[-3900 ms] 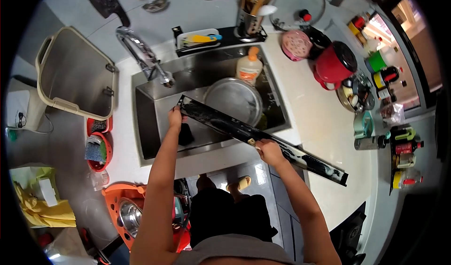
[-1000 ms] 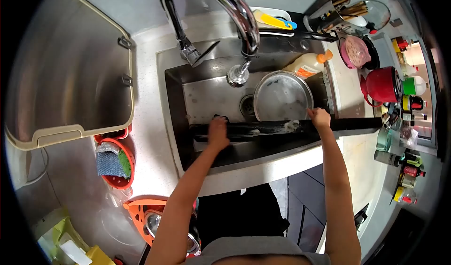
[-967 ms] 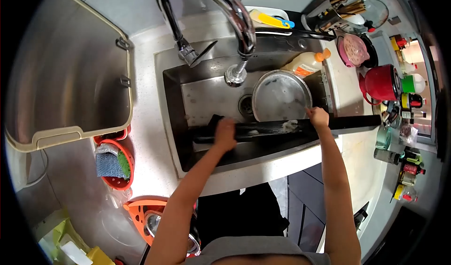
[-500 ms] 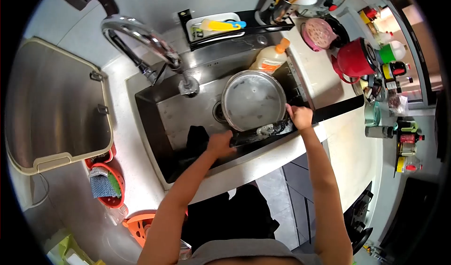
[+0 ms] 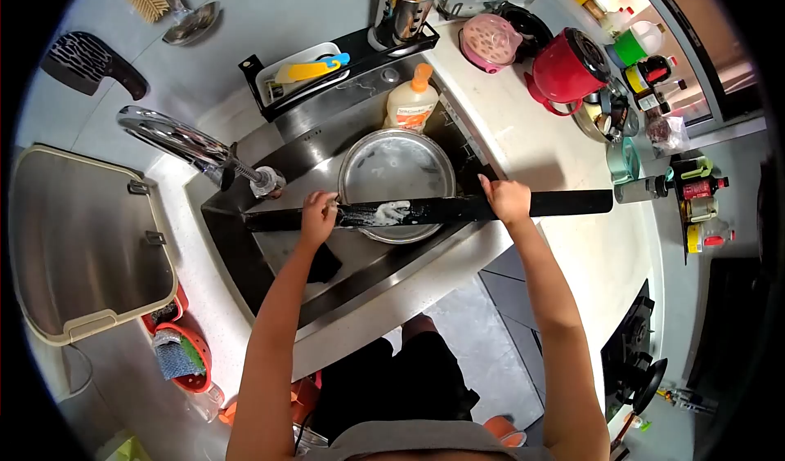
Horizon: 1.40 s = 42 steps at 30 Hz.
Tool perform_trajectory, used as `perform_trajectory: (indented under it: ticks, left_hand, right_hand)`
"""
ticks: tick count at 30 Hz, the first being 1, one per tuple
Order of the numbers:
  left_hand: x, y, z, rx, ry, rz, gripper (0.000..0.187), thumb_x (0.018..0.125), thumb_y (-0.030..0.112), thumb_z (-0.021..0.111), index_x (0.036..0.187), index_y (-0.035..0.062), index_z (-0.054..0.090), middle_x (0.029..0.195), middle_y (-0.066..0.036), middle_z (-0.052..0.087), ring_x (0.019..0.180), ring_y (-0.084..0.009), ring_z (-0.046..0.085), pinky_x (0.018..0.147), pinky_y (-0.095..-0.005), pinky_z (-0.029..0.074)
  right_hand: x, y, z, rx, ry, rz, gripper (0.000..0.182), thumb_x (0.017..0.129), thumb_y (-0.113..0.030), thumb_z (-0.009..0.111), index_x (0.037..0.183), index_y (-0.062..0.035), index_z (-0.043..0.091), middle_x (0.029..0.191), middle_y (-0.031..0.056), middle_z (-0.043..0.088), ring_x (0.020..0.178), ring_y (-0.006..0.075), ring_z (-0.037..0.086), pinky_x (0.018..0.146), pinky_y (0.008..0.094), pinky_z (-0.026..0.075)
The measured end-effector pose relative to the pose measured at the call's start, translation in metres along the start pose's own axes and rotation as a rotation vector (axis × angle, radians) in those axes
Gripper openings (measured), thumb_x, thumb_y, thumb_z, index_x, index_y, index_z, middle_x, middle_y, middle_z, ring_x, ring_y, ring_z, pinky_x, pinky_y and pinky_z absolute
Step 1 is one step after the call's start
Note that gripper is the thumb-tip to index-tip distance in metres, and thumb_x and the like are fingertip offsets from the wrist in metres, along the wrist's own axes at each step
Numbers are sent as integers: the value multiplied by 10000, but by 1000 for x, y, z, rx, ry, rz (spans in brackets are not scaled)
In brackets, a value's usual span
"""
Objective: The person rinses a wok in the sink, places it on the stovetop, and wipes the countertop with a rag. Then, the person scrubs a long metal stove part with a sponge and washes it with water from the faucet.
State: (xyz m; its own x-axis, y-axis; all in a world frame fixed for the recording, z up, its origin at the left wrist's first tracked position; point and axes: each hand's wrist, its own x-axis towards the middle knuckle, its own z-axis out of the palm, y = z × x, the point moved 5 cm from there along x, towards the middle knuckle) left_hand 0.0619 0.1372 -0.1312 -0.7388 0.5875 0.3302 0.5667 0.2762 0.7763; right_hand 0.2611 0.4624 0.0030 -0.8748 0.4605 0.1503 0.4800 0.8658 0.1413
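A long black flat strip (image 5: 458, 209) lies level across the sink, with white suds smeared on its middle. My right hand (image 5: 509, 200) is closed around it near the sink's right edge, thumb on top. My left hand (image 5: 319, 217) is closed on the strip's left part, over the basin. Beneath the strip, a round metal pan (image 5: 396, 167) holding cloudy water stands in the steel sink (image 5: 282, 146); the strip hides part of it. A crumpled black cloth (image 5: 325, 265) rests on the sink floor, partly behind my left forearm.
The faucet (image 5: 176, 138) reaches over the sink's left side. A soap bottle with an orange cap (image 5: 411, 101) stands behind the pan. On the right counter are a red kettle (image 5: 571, 67) and a pink container (image 5: 489, 40). A cleaver (image 5: 91, 64) hangs on the wall.
The strip has risen from a slant inside the sink to level across it. My left hand has moved left and up along with it; my right hand keeps its grip. The view has shifted.
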Motion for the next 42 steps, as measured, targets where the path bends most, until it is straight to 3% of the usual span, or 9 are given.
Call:
perform_trajectory:
  ticks: [4, 11, 16, 23, 27, 31, 34, 39, 42]
  left_hand:
    - [-8, -22, -7, 348, -235, -85, 149, 855, 118, 484, 843, 8, 584, 857, -182, 578, 824, -365, 519, 721, -444, 430]
    - [-20, -2, -24, 270, 399, -240, 160, 882, 109, 434, 853, -26, 514, 837, -230, 513, 781, -420, 490, 704, -459, 399]
    - [-18, 93, 28, 25, 313, -142, 127, 825, 113, 488, 844, 5, 550, 929, -154, 548, 850, -354, 496, 765, -430, 397]
    - [-1, 128, 91, 384, 5, 54, 392, 799, 146, 567, 1177, 67, 495, 1160, -109, 515, 1036, -321, 468, 908, -446, 356]
    - [12, 112, 105, 398, -36, 54, 405, 787, 141, 570, 1165, 16, 495, 1127, -140, 513, 1083, -329, 444, 953, -440, 333]
    - [27, 157, 136, 166, 20, 61, 335, 771, 50, 543, 1102, 3, 542, 1095, -160, 515, 1037, -360, 463, 907, -427, 378]
    - [41, 213, 195, 102, 168, 102, 269, 832, 70, 498, 1084, 5, 565, 1100, -154, 546, 1017, -352, 490, 894, -414, 381]
    - [87, 312, 286, -37, 182, 133, 228, 806, 53, 519, 1012, 46, 614, 1051, -106, 589, 937, -298, 528, 842, -385, 409]
    - [100, 340, 359, 102, 100, 170, 326, 763, 56, 518, 1081, 14, 574, 1060, -129, 581, 935, -293, 527, 823, -356, 428]
  right_hand:
    - [7, -5, 6, 7, -145, 57, 567, 889, -484, 387, 560, -103, 649, 572, 115, 609, 561, 294, 612, 519, 398, 482]
    - [16, -22, 17, 58, -424, 176, 592, 862, -552, 384, 689, -70, 681, 733, 145, 651, 730, 302, 636, 645, 404, 502]
    - [24, -23, 44, 106, -437, 232, 567, 851, -540, 430, 709, -42, 662, 768, 161, 646, 761, 334, 620, 656, 422, 495]
    - [29, -14, 46, 225, -287, -31, 452, 900, -403, 412, 687, -74, 637, 691, 137, 626, 679, 346, 598, 629, 445, 472]
    - [-9, 27, 11, 345, 120, -215, 198, 831, -253, 546, 887, -88, 641, 937, 93, 621, 953, 266, 549, 844, 423, 399]
    - [-54, 121, -6, 200, 400, 172, 487, 784, -216, 620, 1213, -37, 473, 1259, 201, 433, 1164, 379, 407, 986, 446, 311]
    - [-70, 211, 40, 674, 435, 587, 581, 843, -319, 581, 1284, 6, 387, 1317, 292, 341, 1214, 392, 356, 1016, 427, 280]
    - [-28, 272, 80, 1492, 53, 793, 550, 860, -415, 540, 1142, 58, 528, 955, 96, 595, 860, 138, 530, 785, 249, 415]
    - [-8, 273, 85, 1372, -119, 753, 505, 845, -465, 536, 862, 31, 628, 797, 67, 605, 745, 119, 523, 693, 253, 425]
